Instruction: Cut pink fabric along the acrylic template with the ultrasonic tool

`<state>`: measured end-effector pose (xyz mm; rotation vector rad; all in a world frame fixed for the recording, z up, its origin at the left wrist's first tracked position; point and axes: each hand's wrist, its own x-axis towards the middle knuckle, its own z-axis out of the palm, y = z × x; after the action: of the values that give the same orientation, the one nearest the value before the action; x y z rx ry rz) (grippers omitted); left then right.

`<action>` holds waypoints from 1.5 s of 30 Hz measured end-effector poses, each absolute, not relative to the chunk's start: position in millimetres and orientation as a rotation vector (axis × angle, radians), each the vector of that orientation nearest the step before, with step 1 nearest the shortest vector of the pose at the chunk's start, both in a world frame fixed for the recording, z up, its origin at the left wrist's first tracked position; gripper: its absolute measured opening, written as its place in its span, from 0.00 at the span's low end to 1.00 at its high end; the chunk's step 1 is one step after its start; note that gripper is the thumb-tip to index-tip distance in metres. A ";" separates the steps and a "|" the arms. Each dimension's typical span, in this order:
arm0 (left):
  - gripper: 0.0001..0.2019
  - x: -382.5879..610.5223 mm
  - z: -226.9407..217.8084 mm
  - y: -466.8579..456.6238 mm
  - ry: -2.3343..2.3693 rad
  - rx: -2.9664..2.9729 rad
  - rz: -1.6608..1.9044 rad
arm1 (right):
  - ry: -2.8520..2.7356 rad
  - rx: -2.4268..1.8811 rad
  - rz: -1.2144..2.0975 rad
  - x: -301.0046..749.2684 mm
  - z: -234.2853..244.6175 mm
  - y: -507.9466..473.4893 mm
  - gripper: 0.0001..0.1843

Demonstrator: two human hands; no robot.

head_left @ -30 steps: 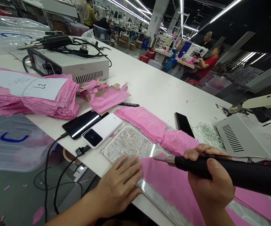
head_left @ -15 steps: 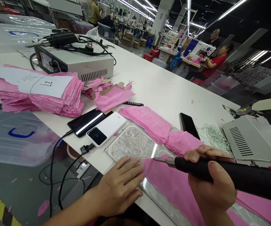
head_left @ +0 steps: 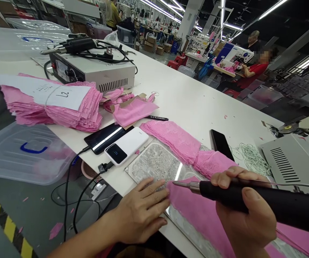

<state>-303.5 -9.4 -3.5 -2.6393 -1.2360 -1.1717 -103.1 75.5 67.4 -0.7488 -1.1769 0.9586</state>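
R hand (head_left: 247, 224) wrapped round black pen-type tool (head_left: 286, 206), metal tip pointing L over pink strip (head_left: 194, 208), nr its narrow end; can't tell if touching. L hand (head_left: 143, 211) flat, fingers slightly spread, gripping nothing visible, fingertips at/just beside that end. Strip's long axis runs from L fingertips back & right, under R hand; L hand nearer the end. Surface: glossy patterned plate (head_left: 154, 163) ahead of L hand, on white table (head_left: 181, 93); lace stack (head_left: 173, 138) beyond both. Room: sewing machine (head_left: 233, 55) + seated worker (head_left: 253, 73), well beyond R hand.
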 end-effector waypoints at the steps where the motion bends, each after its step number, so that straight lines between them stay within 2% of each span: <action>1: 0.14 -303.6 -3.2 -9.3 -1.235 -2.648 -1.167 | -1.186 -0.742 0.967 -105.2 66.7 74.6 0.06; 34: 0.14 -308.0 -0.8 -8.8 -1.176 -2.699 -1.183 | -1.236 -0.621 1.080 -117.0 68.5 66.6 0.04; 41: 0.17 -308.6 -4.9 -1.1 -1.113 -2.650 -1.183 | -1.076 -0.715 0.787 -62.7 90.3 79.9 0.06; 45: 0.17 -298.7 -2.6 13.1 -1.106 -2.639 -1.169 | -0.979 -0.809 0.628 -25.6 83.9 79.3 0.07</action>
<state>-298.7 13.1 -2.6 -2.6395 -1.1062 -1.1688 -25.6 79.3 83.9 -0.8089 -0.9787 0.6282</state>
